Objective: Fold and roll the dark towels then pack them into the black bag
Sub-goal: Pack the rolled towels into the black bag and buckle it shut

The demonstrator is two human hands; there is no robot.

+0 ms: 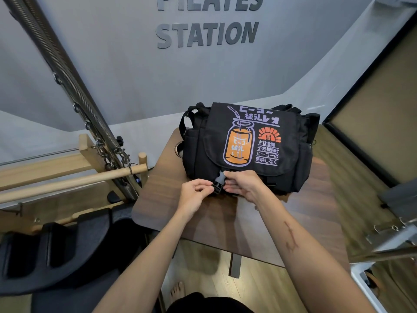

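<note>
The black bag (246, 145) stands on a small dark wood table (293, 213), its flap down and printed with an orange jar and white lettering. At the flap's lower edge sits a black plastic buckle (218, 181). My left hand (194, 193) pinches the buckle from the left. My right hand (241, 184) holds it from the right, fingers curled round it against the bag's front. No towel is in sight.
A wooden pilates frame with bars, springs and chains (90, 168) stands left of the table. Black padded blocks (45, 251) lie at lower left. A framed panel (372, 123) leans at the right. Wooden floor and bare feet show below the table.
</note>
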